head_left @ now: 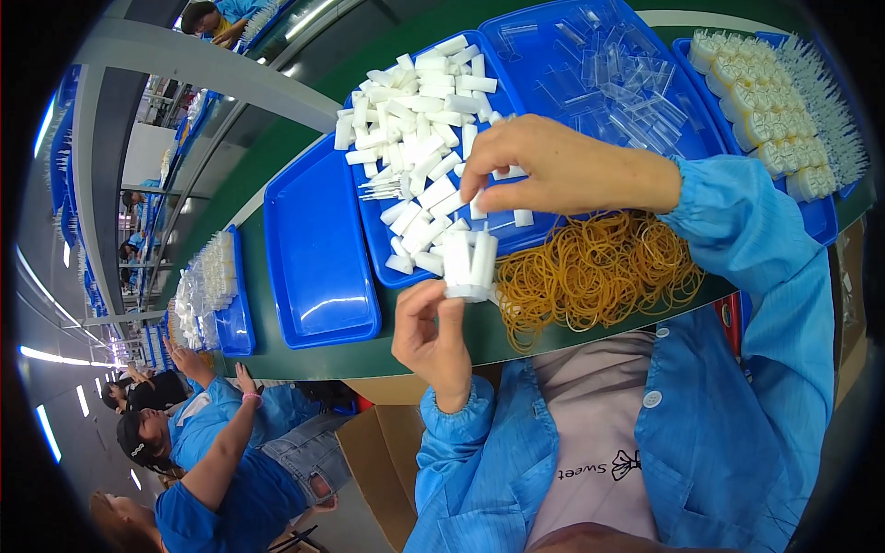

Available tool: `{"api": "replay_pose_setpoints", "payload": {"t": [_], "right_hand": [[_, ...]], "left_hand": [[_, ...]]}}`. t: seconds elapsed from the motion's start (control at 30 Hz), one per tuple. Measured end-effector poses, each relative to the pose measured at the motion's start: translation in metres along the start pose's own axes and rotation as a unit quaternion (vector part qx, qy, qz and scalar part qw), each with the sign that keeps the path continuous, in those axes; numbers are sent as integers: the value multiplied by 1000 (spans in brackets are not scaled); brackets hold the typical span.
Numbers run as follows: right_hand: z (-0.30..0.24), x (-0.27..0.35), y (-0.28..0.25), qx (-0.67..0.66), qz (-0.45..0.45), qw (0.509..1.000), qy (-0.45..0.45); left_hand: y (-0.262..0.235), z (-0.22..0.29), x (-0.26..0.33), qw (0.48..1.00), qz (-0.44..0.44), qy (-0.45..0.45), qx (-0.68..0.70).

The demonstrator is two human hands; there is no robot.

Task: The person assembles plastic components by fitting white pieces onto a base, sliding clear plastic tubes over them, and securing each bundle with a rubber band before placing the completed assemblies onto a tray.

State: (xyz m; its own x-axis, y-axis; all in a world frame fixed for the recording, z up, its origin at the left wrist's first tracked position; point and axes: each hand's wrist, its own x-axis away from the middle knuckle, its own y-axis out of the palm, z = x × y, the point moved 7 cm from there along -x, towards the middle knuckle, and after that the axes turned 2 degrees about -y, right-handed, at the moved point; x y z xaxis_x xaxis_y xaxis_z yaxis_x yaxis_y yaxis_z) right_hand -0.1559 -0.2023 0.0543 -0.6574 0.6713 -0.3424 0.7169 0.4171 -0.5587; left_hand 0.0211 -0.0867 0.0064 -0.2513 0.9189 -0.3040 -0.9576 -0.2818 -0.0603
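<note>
Shirt: dark lettering, lower right
Table edge: below open blue tray, centre-left
Left hand: fingers holding white pieces
Right hand: fingers narrow, contents unclear

Your left hand grips a white cluster low down, its smooth columns standing roughly upright. Near your right hand, loose white pieces, short and blocky, lie heaped at mixed angles in a blue tray.
</note>
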Motion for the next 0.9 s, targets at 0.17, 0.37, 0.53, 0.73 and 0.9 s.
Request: {"api": "replay_pose_setpoints", "payload": {"t": [0.17, 0.37, 0.53, 0.73, 0.9], "right_hand": [[13, 16, 39, 346, -96, 924, -130], [12, 17, 72, 454, -145, 856, -199], [29, 3, 25, 81, -26, 996, 28], [47, 3, 24, -449, 61, 843, 290], [40, 6, 27, -441, 9, 846, 299]], "left_hand": [[-7, -6, -8, 1000, 21, -12, -16], [-5, 9, -8, 992, 15, 63, -107], [11, 36, 1, 962, -17, 185, -199], [23, 45, 7, 952, -64, 221, -203], [26, 46, 7, 951, -71, 221, -206]]}}
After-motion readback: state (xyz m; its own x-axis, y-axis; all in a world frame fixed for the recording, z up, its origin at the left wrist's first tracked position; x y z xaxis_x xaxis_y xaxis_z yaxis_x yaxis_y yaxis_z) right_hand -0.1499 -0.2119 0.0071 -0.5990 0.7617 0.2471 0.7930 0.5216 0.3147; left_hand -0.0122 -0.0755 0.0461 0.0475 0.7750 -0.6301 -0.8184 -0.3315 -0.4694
